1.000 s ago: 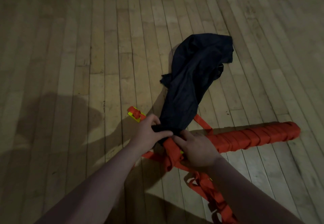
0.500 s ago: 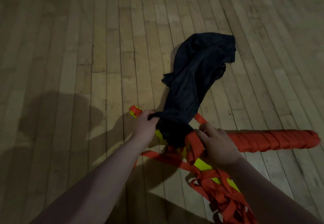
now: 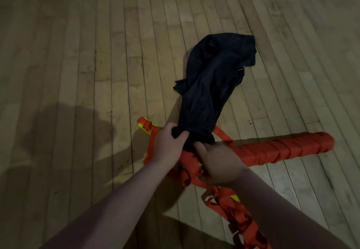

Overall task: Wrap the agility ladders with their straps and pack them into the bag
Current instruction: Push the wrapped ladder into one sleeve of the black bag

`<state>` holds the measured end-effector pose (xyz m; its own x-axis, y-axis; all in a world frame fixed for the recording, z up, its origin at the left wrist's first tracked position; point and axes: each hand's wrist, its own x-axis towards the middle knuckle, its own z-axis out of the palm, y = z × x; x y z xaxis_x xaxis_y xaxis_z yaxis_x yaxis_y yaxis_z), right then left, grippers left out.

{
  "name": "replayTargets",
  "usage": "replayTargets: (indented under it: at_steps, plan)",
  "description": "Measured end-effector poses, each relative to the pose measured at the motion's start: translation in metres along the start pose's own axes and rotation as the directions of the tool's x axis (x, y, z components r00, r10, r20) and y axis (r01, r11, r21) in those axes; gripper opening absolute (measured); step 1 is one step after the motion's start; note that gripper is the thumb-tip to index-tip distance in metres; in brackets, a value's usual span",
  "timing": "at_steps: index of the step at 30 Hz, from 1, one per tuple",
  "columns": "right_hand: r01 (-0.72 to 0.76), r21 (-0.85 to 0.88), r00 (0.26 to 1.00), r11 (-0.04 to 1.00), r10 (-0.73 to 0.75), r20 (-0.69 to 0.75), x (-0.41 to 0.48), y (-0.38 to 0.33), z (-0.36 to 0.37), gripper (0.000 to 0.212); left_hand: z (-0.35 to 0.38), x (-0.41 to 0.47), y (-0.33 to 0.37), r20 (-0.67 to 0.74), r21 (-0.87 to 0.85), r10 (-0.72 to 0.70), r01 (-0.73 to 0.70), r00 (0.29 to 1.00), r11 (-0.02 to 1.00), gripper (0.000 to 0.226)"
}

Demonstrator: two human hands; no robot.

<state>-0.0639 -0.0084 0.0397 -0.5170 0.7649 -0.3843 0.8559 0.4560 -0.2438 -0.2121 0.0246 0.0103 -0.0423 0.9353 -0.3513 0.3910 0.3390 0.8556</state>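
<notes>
Down on the pale plank floor (image 3: 81, 77), a wrapped ladder (image 3: 282, 151), a tight orange cylinder wound in strap, lies just behind the hands. The dark, limp bag (image 3: 210, 85) stretches away from its mouth. The left hand (image 3: 169, 145) is clenched on the bunched rim of that mouth; the right hand (image 3: 220, 163) grasps a second ladder bundle (image 3: 190, 170) at the opening. Loose orange straps (image 3: 239, 215) with yellow rungs trail toward the person. Two ladders, one bag.
</notes>
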Motion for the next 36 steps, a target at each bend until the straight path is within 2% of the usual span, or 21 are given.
replayTargets:
  at_steps: [4,7,9,11,14,15,17,18,19,21,22,23,24,26,28,30,31,32,33,34,36]
  plan:
    - [-0.05,0.032,0.998,0.998,0.051,-0.035,0.002,0.012,0.007,0.082,-0.007,-0.005,-0.007,0.056,0.007,0.104,-0.104,0.993,0.995,0.016]
    - [-0.156,0.05,0.986,0.987,0.158,-0.055,0.002,0.017,0.004,0.075,-0.008,-0.018,-0.008,0.061,0.03,0.227,-0.23,0.972,0.973,0.015]
    - [-0.241,0.034,0.967,0.97,0.243,-0.081,0.004,0.023,0.005,0.065,-0.006,-0.028,-0.006,0.115,0.081,0.349,-0.359,0.93,0.93,0.014]
    - [-0.309,0.031,0.944,0.951,0.31,-0.113,0.007,0.025,0.005,0.056,-0.003,-0.036,0.0,0.172,0.241,0.499,-0.527,0.849,0.815,0.015]
    - [-0.32,0.059,0.931,0.946,0.326,-0.164,0.01,0.023,0.008,0.047,0.008,-0.043,0.007,0.263,0.428,0.673,-0.709,0.691,0.561,0.016]
    - [-0.318,0.084,0.924,0.944,0.329,-0.192,0.01,0.022,0.009,0.041,0.011,-0.047,0.01,0.299,0.458,0.711,-0.749,0.637,0.479,0.017]
    - [-0.375,0.151,0.881,0.915,0.402,-0.247,0.015,0.019,0.006,0.019,0.017,-0.055,0.006,0.368,0.492,0.714,-0.776,0.596,0.394,0.015]
    - [-0.401,0.162,0.865,0.902,0.431,-0.257,0.017,0.019,0.003,0.013,0.019,-0.06,0.002,0.389,0.516,0.664,-0.748,0.638,0.417,0.017]
    - [-0.422,0.152,0.852,0.894,0.449,-0.271,0.021,0.018,-0.001,0.012,0.019,-0.062,-0.003,0.376,0.555,0.587,-0.681,0.717,0.478,0.021]
    - [-0.433,0.124,0.838,0.893,0.449,-0.31,0.023,0.015,-0.005,0.019,0.019,-0.061,-0.007,0.267,0.522,0.307,-0.404,0.914,0.751,0.019]
    - [-0.425,0.129,0.837,0.896,0.443,-0.321,0.024,0.012,-0.006,0.023,0.019,-0.056,-0.004,0.198,0.407,0.153,-0.223,0.968,0.886,0.012]
    - [-0.431,0.144,0.835,0.891,0.454,-0.312,0.025,0.008,-0.008,0.026,0.021,-0.05,-0.003,0.15,0.269,0.041,-0.081,0.988,0.96,0.005]
    - [-0.423,0.175,0.833,0.889,0.457,-0.313,0.027,0.004,-0.007,0.028,0.022,-0.042,-0.001,0.139,0.164,-0.031,0.008,0.99,0.987,0.009]
    - [-0.373,0.223,0.857,0.901,0.426,-0.291,0.036,-0.004,-0.005,0.029,0.023,-0.033,0.005,0.172,0.066,-0.067,0.056,0.983,0.996,0.025]
    - [-0.291,0.217,0.914,0.932,0.338,-0.224,0.049,-0.002,-0.002,0.035,0.022,-0.03,0.013,0.206,-0.01,-0.1,0.104,0.973,0.995,0.033]
    - [-0.197,0.333,0.969,0.922,0.235,-0.075,0.056,0.001,-0.007,0.039,0.023,-0.031,0.015,0.238,-0.145,-0.219,0.257,0.946,0.955,0.036]
    - [-0.178,0.468,0.979,0.865,0.205,-0.007,0.054,0.0,-0.017,0.026,0.023,-0.032,0.015,0.252,-0.212,-0.313,0.368,0.916,0.905,0.032]
    - [-0.151,0.639,0.985,0.754,0.168,0.034,0.051,-0.001,-0.027,0.006,0.024,-0.031,0.012,0.271,-0.302,-0.408,0.479,0.872,0.824,0.024]
    - [-0.153,0.814,0.984,0.561,0.161,0.074,0.047,-0.004,-0.036,0.007,0.024,-0.031,0.011,0.302,-0.397,-0.493,0.577,0.816,0.713,0.015]
    - [-0.115,0.939,0.989,0.324,0.129,0.076,0.044,-0.005,-0.04,0.003,0.024,-0.029,0.009,0.327,-0.47,-0.544,0.632,0.773,0.616,0.012]
    - [-0.056,0.993,0.967,0.105,0.253,0.028,0.042,0.0,-0.037,0.034,0.025,-0.022,0.001,0.323,-0.584,-0.541,0.614,0.776,0.531,0.022]
